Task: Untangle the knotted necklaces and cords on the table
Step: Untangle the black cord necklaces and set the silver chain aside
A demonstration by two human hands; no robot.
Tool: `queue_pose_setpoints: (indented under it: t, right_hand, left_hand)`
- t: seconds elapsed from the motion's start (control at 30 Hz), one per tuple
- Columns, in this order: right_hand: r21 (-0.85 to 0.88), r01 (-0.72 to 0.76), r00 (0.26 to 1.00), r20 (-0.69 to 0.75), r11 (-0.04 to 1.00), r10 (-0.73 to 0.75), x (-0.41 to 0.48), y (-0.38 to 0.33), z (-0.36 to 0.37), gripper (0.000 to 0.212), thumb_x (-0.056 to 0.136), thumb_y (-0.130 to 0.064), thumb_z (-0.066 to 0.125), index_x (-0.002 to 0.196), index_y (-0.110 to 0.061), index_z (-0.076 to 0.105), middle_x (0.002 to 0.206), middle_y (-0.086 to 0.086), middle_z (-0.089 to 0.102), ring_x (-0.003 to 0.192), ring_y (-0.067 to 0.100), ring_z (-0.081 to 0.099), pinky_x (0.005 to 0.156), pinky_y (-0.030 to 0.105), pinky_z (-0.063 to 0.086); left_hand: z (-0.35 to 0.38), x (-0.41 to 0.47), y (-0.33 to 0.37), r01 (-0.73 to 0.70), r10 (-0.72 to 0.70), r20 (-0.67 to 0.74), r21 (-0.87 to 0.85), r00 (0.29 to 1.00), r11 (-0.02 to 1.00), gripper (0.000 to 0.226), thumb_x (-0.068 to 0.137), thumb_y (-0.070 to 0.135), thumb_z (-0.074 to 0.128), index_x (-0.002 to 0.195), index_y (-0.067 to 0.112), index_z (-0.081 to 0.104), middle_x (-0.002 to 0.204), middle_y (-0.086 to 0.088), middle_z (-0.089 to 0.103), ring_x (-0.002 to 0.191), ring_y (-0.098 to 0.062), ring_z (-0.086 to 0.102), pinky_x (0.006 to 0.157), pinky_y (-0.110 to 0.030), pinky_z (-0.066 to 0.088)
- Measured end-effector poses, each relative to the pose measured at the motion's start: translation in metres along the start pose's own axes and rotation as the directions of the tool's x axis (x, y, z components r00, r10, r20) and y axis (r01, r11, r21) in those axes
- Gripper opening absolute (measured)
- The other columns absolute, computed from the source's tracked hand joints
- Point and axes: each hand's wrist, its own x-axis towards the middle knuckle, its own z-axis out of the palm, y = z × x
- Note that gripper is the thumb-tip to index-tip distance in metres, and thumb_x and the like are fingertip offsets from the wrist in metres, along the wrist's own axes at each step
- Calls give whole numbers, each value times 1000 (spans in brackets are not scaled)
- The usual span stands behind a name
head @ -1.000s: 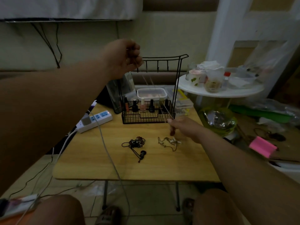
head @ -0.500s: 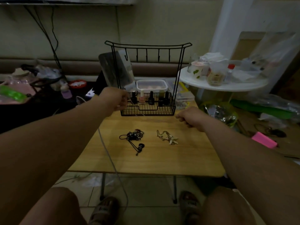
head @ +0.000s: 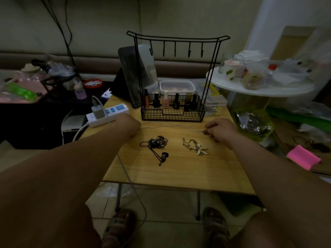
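A thin silver chain [head: 172, 125] lies stretched across the wooden table [head: 179, 169], just in front of the wire rack. My right hand [head: 221, 128] rests on the table at the chain's right end, fingers pinched on its small dark pendant. My left hand [head: 129, 126] is down at the chain's left end; its fingers are hidden behind the wrist. Nearer to me lie a knotted black cord bundle [head: 157, 144] with a dark pendant, and a tangled pale necklace [head: 194, 146] with white pieces.
A black wire rack [head: 172, 111] with hooks and nail polish bottles stands at the back of the table. A white power strip [head: 107, 114] with a charger sits at the back left, its cable hanging over the front edge. A white round side table [head: 259, 86] stands to the right.
Both hands have come down from the air to the table top. The chain that was held up taut between them now lies flat in front of the rack.
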Motion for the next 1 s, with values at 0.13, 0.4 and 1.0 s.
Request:
queue_pose_setpoints:
  t: [0.13, 0.4, 1.0]
  right_hand:
    - [35, 1, 999, -47, 999, 1, -13, 1, 2, 27, 99, -4, 59, 117, -18, 73, 114, 12, 70, 96, 27, 68, 82, 42, 59]
    - [207, 32, 994, -112, 978, -9, -51, -10, -9, 19, 101, -5, 58, 100, -19, 71, 100, 9, 69, 80, 22, 66, 70, 40, 59]
    - [-340, 216, 960, 244, 915, -136, -70, -16, 8, 16, 98, -25, 65, 113, -25, 70, 117, -4, 68, 105, 17, 63, 92, 38, 54]
  left_hand:
    - [4, -35, 1, -61, 62, 6, 254, 998, 965, 33, 100, 13, 57, 131, 5, 62, 102, -8, 61, 91, -25, 63, 59, -30, 49]
    - [-9, -74, 5, -162, 134, -141, -210, 981, 964, 32, 103, 6, 49, 133, 3, 58, 128, -17, 63, 114, -30, 65, 84, -35, 58]
    - [47, -141, 3, -764, 731, 225, 246, 644, 597, 19, 102, 27, 57, 116, 30, 70, 110, 11, 58, 103, -10, 53, 90, -32, 48]
